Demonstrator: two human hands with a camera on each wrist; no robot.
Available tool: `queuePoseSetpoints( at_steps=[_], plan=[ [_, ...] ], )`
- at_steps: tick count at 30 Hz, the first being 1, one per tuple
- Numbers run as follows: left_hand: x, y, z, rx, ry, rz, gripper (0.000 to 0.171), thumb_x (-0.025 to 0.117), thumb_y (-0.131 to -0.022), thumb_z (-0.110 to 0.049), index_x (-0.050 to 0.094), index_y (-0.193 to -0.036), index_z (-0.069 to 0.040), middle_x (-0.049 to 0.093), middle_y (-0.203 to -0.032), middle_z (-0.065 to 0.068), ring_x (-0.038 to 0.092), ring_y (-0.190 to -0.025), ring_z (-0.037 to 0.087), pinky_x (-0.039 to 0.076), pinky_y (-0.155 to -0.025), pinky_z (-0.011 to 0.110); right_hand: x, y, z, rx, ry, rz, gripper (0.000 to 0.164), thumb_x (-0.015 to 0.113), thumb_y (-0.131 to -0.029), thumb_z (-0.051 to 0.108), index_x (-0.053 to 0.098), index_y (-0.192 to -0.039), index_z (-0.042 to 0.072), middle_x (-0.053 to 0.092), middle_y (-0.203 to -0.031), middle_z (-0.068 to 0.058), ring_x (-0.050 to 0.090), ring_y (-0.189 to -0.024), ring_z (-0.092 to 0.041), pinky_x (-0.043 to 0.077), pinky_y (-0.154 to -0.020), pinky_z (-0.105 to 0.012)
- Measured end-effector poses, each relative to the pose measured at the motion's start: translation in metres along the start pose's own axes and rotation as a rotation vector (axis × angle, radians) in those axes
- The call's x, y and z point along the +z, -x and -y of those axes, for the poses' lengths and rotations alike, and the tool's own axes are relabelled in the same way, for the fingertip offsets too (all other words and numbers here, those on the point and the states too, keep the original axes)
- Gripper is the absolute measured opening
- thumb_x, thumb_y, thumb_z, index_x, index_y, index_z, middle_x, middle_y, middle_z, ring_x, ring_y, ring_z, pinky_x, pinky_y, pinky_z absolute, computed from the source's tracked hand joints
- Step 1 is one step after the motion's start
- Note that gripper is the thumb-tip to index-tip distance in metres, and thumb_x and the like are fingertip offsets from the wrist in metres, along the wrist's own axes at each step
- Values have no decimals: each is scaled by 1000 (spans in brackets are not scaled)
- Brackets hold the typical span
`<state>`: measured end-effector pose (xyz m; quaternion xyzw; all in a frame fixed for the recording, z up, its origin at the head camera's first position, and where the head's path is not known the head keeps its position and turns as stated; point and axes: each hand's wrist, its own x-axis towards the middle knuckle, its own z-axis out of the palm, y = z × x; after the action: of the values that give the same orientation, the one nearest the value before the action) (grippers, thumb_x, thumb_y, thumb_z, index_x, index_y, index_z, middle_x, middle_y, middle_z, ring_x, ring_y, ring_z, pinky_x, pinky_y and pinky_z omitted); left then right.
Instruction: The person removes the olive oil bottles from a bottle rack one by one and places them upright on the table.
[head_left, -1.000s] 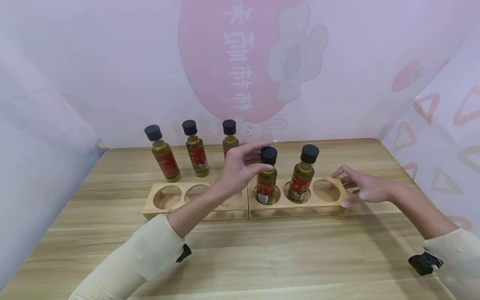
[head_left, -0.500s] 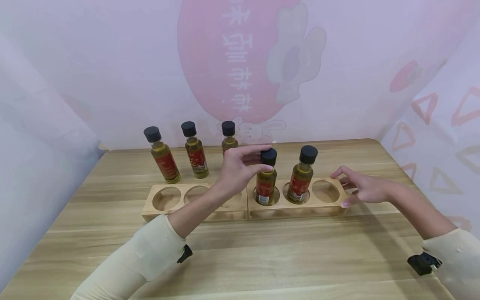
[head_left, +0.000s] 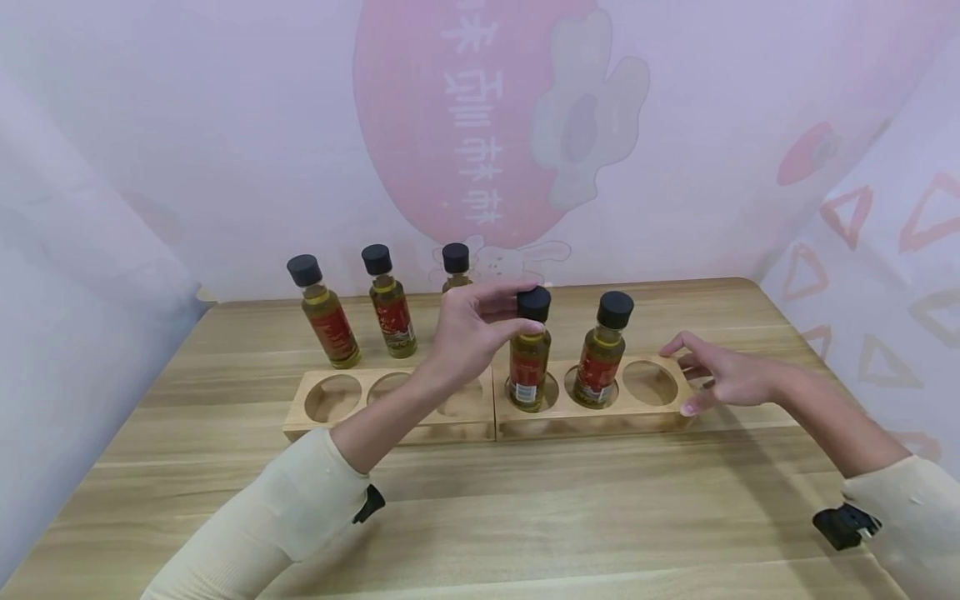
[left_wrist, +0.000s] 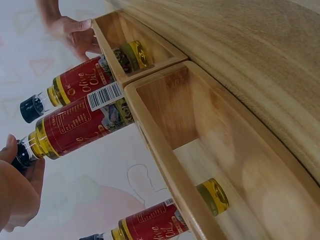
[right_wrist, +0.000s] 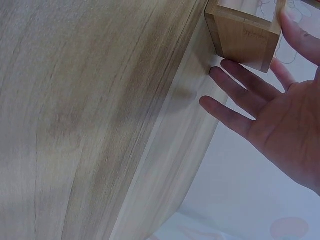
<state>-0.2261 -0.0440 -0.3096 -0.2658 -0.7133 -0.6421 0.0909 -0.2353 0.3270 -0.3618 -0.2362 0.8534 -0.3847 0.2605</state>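
Note:
My left hand pinches the black cap and neck of an olive oil bottle with a red label. This bottle stands nearly upright at the left hole of the right wooden bottle rack; its base is hidden in the left wrist view. A second olive oil bottle sits in the middle hole, its base visible inside the rack in the left wrist view. My right hand holds that rack's right end between thumb and index finger, its other fingers extended beside the end in the right wrist view.
A matching left rack adjoins the right one, its holes partly hidden by my left arm. Behind it stand three more bottles: left, middle and one mostly behind my hand. A printed curtain hangs behind the table.
My left hand and the pinched bottle have risen slightly and shifted a little left in the last half second. The right hand and the other bottles stay in place.

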Motion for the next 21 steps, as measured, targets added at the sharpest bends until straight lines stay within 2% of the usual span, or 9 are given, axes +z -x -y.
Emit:
queuePoseSetpoints(
  at_steps=[12, 21],
  plan=[
    [-2, 0, -7, 84, -31, -18, 39, 84, -81, 9, 73, -118, 8, 75, -111, 22, 76, -98, 33, 61, -92, 31, 0, -1, -1, 5, 1, 5, 76, 82, -87, 9, 28, -139, -4, 49, -142, -40, 44, -134, -61, 40, -105, -76],
    [-3, 0, -11, 66, -42, -29, 44, 84, -81, 9, 71, -123, 8, 76, -111, 23, 76, -98, 32, 62, -92, 32, 0, -1, 0, 7, 5, 3, 76, 82, -88, 9, 28, -139, -4, 47, -142, -41, 43, -134, -62, 40, -105, -76]
  ],
)
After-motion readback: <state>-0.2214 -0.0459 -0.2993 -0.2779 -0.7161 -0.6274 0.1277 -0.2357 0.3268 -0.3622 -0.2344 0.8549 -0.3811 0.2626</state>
